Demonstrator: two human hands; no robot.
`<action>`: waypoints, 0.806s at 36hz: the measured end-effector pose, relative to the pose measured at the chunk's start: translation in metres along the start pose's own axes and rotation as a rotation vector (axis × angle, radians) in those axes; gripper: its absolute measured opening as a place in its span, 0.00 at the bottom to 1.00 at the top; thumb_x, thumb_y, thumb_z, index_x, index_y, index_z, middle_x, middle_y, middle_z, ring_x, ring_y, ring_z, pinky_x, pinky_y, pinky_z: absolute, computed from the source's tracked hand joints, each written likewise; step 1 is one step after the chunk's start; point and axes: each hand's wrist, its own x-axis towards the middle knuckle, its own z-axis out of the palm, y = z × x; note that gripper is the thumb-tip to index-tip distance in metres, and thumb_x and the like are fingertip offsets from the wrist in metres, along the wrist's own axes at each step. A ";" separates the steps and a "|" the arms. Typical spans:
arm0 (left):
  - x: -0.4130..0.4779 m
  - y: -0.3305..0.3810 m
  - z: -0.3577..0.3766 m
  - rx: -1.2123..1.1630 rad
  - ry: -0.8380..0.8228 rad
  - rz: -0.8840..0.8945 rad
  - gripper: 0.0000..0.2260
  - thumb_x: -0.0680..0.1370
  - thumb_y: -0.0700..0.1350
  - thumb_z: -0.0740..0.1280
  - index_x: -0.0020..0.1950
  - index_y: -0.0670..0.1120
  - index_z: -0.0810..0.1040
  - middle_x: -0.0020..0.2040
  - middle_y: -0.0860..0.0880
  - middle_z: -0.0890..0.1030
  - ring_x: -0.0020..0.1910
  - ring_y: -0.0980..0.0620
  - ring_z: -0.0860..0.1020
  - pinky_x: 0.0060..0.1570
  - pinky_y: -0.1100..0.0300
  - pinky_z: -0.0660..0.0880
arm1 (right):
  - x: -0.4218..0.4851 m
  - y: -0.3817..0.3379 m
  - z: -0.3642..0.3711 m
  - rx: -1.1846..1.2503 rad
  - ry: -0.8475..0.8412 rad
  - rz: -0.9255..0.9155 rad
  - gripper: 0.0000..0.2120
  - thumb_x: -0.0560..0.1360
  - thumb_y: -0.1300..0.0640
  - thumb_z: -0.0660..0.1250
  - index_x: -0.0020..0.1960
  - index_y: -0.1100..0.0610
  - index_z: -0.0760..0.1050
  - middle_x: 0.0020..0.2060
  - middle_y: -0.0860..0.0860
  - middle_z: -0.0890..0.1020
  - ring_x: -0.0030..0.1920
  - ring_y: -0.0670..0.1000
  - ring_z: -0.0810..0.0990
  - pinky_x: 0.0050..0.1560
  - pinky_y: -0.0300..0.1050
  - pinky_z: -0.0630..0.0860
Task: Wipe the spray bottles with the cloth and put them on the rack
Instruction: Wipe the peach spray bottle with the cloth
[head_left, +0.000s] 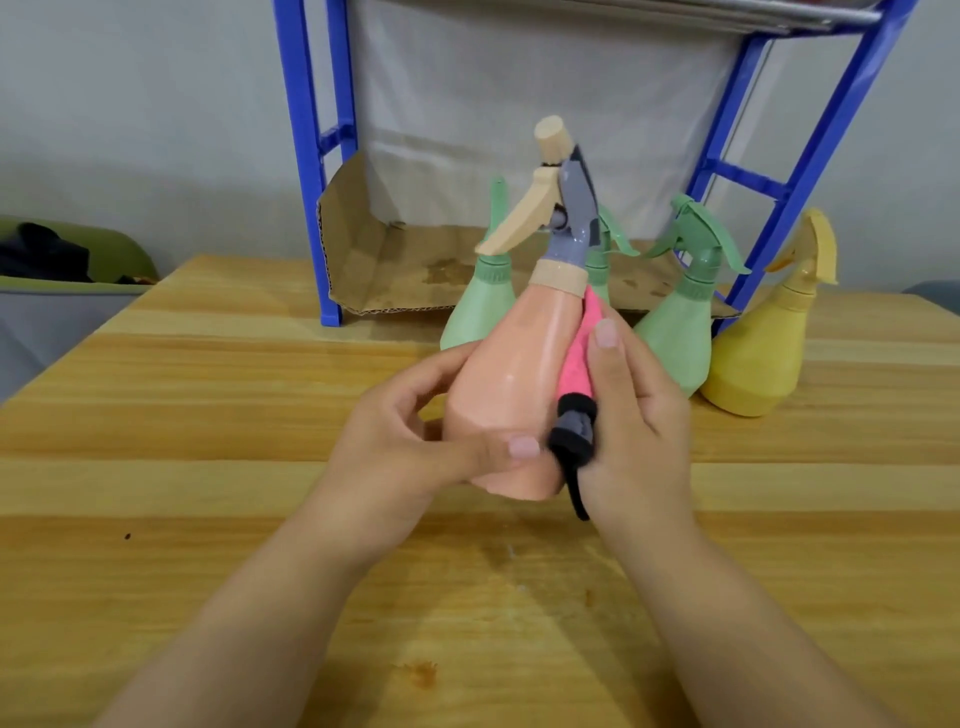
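Note:
A pink spray bottle (511, 374) with a beige trigger and grey head is lifted above the wooden table, tilted away from me. My left hand (410, 441) grips its base, thumb across the front. My right hand (631, 421) holds a pink cloth (577, 358) with a black end against the bottle's right side. Behind stand green spray bottles (480, 306) (678, 332), another green one mostly hidden behind the pink bottle, and a yellow spray bottle (758, 353) at the right. The blue rack (322, 156) rises at the back.
Cardboard (395, 265) lines the rack's bottom level, with damp stains on it. A green bin (67, 260) with dark contents sits past the table's left edge. The wooden table (208, 467) stretches in front of me, with small stains near the front.

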 end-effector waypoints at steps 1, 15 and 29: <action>-0.001 0.001 0.000 -0.071 -0.012 -0.022 0.30 0.54 0.43 0.78 0.56 0.49 0.82 0.52 0.48 0.83 0.48 0.49 0.83 0.37 0.59 0.79 | 0.002 0.000 -0.002 0.075 -0.025 0.032 0.12 0.78 0.46 0.58 0.55 0.45 0.79 0.48 0.44 0.83 0.53 0.43 0.79 0.55 0.41 0.75; 0.001 0.008 0.005 -0.326 0.228 0.037 0.21 0.63 0.44 0.76 0.54 0.46 0.78 0.44 0.48 0.85 0.41 0.50 0.84 0.34 0.60 0.79 | -0.019 0.000 0.021 -0.134 -0.213 -0.058 0.32 0.78 0.36 0.48 0.76 0.52 0.57 0.69 0.49 0.66 0.71 0.46 0.64 0.71 0.42 0.63; 0.000 0.007 -0.001 -0.182 0.157 0.067 0.37 0.53 0.60 0.81 0.58 0.46 0.78 0.48 0.49 0.84 0.47 0.52 0.82 0.39 0.62 0.78 | -0.011 -0.003 0.012 0.080 -0.201 -0.048 0.32 0.77 0.35 0.50 0.73 0.55 0.62 0.66 0.50 0.73 0.68 0.47 0.70 0.65 0.44 0.71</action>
